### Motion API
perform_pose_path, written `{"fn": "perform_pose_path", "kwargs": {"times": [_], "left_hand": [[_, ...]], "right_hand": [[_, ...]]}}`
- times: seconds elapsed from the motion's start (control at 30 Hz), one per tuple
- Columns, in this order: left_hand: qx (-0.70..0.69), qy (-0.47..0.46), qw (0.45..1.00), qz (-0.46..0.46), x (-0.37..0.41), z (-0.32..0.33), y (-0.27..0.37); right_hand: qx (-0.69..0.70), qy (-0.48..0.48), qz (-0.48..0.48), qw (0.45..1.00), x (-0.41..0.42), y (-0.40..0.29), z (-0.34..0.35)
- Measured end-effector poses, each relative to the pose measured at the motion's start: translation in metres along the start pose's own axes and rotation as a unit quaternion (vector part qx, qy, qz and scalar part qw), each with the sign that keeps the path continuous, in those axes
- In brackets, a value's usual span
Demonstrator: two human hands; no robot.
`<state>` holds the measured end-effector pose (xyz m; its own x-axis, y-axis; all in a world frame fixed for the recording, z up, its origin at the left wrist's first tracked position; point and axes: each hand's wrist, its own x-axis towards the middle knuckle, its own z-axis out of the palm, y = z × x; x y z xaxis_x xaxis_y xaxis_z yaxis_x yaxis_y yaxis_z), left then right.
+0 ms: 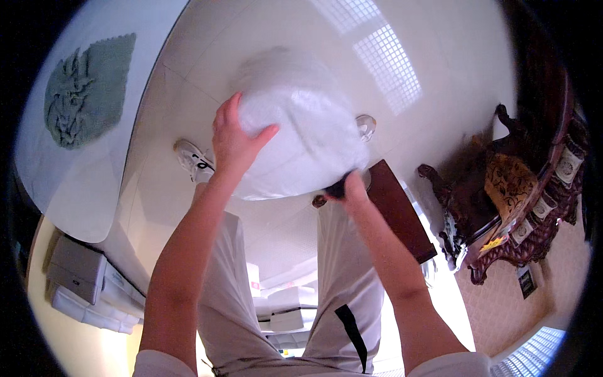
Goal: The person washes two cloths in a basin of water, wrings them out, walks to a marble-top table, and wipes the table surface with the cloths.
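Observation:
A large, white, soft bundle [301,136], whose exact kind I cannot tell, fills the middle of the view over the floor, its far edge blurred. My left hand [240,134] lies against its left side with the thumb and fingers spread; whether it bears any of the weight is unclear. At the near right edge of the bundle, the fingers of my right hand [351,188] are curled around a black thing [338,188], partly hidden, which touches the bundle.
A crumpled green cloth [89,94] lies on a white surface [141,45] at upper left. Carved dark wooden furniture [527,245] stands at right, near a reddish-brown wooden piece [400,212]. A grey box [77,268] is at lower left. White shoes [191,158] rest on the pale floor.

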<state>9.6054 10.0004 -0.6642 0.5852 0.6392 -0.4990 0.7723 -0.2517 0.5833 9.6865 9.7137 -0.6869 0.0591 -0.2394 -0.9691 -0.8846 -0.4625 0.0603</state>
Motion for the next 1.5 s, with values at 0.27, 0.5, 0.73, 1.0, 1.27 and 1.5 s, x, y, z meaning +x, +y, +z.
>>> {"fn": "perform_pose_path", "kwargs": {"times": [0.27,0.5,0.73,1.0,1.27,1.5], "left_hand": [[0.038,0.012,0.997,-0.073,-0.072,-0.021,-0.082],[-0.069,0.062,0.978,-0.186,-0.14,-0.008,-0.159],[-0.065,-0.001,0.984,-0.167,-0.14,-0.032,-0.156],[-0.043,0.002,0.996,-0.082,-0.145,-0.102,-0.111],[-0.26,0.047,0.964,0.009,-0.106,-0.261,-0.062],[-0.229,0.182,0.956,0.003,-0.047,-0.294,-0.13]], "right_hand": [[-0.084,0.027,0.028,0.996,0.003,0.067,0.033],[-0.378,0.061,-0.187,0.904,0.011,0.031,0.053],[-0.287,0.037,-0.423,0.859,-0.04,-0.028,0.124],[-0.326,-0.103,-0.471,0.813,-0.214,-0.071,0.225],[-0.564,-0.13,-0.675,0.458,-0.347,-0.142,0.302],[-0.483,0.038,-0.792,0.373,-0.281,-0.168,0.439]]}}
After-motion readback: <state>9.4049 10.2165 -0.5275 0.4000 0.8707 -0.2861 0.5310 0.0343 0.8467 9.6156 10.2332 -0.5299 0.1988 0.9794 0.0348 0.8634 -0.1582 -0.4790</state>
